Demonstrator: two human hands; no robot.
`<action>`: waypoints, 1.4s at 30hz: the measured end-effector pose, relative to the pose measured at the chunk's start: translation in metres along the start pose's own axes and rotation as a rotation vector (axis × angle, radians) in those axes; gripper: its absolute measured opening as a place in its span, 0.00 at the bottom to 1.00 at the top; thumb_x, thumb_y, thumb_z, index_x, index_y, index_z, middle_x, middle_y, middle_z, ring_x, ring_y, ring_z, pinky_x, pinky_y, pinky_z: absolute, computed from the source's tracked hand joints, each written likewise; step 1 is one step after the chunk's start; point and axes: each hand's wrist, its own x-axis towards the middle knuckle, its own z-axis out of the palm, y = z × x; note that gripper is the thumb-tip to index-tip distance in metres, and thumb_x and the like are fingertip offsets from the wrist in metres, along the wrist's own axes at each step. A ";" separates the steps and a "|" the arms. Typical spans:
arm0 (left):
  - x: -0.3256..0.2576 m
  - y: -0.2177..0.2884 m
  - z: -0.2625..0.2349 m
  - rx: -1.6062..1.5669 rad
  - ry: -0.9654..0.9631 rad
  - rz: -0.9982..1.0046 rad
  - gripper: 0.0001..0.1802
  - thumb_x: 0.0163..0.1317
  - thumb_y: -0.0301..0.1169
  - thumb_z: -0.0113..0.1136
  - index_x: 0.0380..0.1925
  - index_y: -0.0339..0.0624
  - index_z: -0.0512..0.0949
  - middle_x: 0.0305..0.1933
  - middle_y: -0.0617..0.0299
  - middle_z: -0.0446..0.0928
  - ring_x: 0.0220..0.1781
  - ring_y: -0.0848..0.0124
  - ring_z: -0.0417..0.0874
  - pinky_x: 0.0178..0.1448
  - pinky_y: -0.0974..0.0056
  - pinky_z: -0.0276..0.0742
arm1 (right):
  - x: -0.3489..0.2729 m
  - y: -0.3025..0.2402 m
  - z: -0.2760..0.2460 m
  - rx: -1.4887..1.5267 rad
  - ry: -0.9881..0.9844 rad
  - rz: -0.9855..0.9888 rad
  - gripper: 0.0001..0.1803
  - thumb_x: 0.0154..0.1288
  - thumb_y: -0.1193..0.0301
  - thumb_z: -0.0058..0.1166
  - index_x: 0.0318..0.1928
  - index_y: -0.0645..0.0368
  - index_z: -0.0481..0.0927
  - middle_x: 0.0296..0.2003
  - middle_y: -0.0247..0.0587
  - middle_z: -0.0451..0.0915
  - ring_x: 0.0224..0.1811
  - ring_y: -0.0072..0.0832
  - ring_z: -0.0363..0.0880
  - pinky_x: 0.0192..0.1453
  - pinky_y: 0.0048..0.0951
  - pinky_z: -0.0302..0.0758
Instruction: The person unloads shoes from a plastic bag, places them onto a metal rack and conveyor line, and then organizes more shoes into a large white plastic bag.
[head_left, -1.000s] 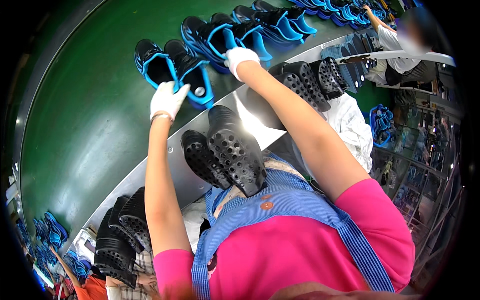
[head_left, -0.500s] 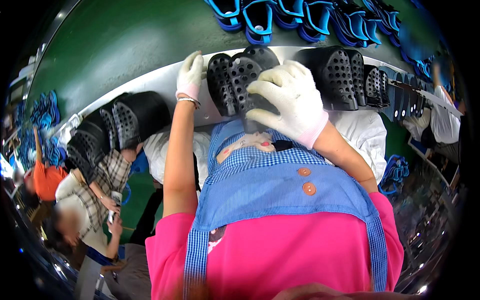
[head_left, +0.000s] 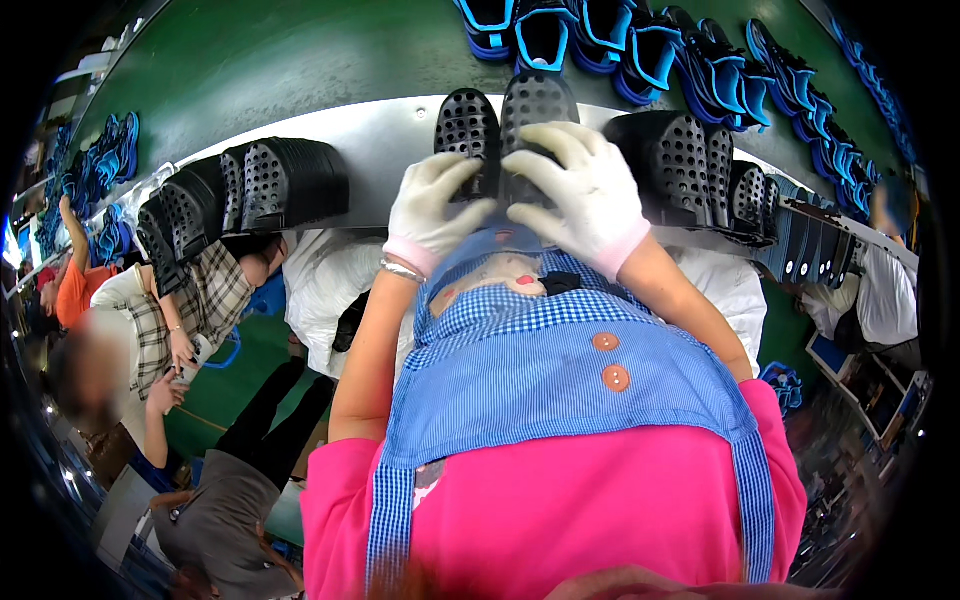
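Observation:
Two black shoe soles with rows of round holes stand side by side in front of me. My left hand (head_left: 437, 205), in a white knit glove, curls its fingers around the lower part of the left sole (head_left: 466, 125). My right hand (head_left: 583, 190), gloved the same way, grips the right sole (head_left: 540, 103) from its right side, thumb and fingers across its lower part. The right sole is a little blurred. Both soles' lower ends are partly hidden by my gloves.
A narrow metal ledge (head_left: 375, 150) crosses in front of me. Stacked black perforated soles stand left (head_left: 290, 185) and right (head_left: 660, 165). Beyond it, black-and-blue shoes (head_left: 605, 35) line a green surface (head_left: 270, 70). People work at the left; a person in plaid (head_left: 215, 210) is nearest the ledge.
My left hand has come right and down from beside the soles onto the left one. The clustered soles now stand as two, side by side with a gap. My right hand has shifted slightly.

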 end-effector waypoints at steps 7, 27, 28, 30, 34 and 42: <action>0.009 0.011 0.004 0.257 -0.134 0.026 0.23 0.50 0.34 0.65 0.47 0.44 0.75 0.46 0.58 0.74 0.49 0.57 0.76 0.49 0.57 0.78 | -0.004 0.003 0.002 -0.006 0.021 0.072 0.26 0.49 0.55 0.64 0.50 0.45 0.78 0.52 0.37 0.73 0.55 0.41 0.70 0.57 0.43 0.70; 0.067 0.036 -0.073 -0.472 0.373 0.029 0.36 0.47 0.29 0.69 0.58 0.36 0.68 0.50 0.56 0.71 0.50 0.65 0.76 0.52 0.63 0.77 | 0.071 -0.012 -0.035 1.667 0.010 0.594 0.20 0.72 0.64 0.46 0.54 0.67 0.70 0.45 0.40 0.78 0.45 0.23 0.78 0.47 0.24 0.75; 0.071 0.045 -0.077 -0.782 0.350 -0.242 0.41 0.55 0.37 0.67 0.66 0.36 0.59 0.56 0.57 0.69 0.58 0.67 0.73 0.59 0.62 0.73 | 0.073 -0.007 -0.030 1.843 -0.023 0.535 0.21 0.72 0.64 0.46 0.57 0.67 0.69 0.49 0.41 0.77 0.49 0.26 0.78 0.51 0.29 0.75; 0.078 0.019 -0.065 -1.294 0.228 -0.143 0.43 0.65 0.53 0.54 0.68 0.32 0.54 0.68 0.47 0.63 0.68 0.60 0.66 0.70 0.56 0.63 | 0.078 -0.002 -0.019 2.071 -0.096 0.538 0.22 0.72 0.64 0.46 0.59 0.65 0.68 0.51 0.42 0.77 0.51 0.29 0.78 0.54 0.33 0.76; 0.094 0.016 -0.069 -2.049 -0.008 -0.164 0.36 0.67 0.45 0.50 0.70 0.41 0.55 0.66 0.45 0.66 0.66 0.53 0.69 0.72 0.50 0.61 | 0.100 -0.011 -0.020 1.526 -0.253 0.677 0.19 0.70 0.62 0.49 0.52 0.63 0.75 0.44 0.38 0.79 0.42 0.28 0.79 0.46 0.29 0.76; 0.127 -0.042 -0.054 -1.790 0.182 -0.388 0.23 0.61 0.30 0.54 0.56 0.42 0.64 0.43 0.54 0.75 0.43 0.62 0.80 0.48 0.57 0.82 | 0.130 -0.017 -0.014 0.001 -0.298 0.297 0.31 0.57 0.43 0.55 0.43 0.60 0.75 0.37 0.50 0.81 0.41 0.43 0.81 0.44 0.38 0.77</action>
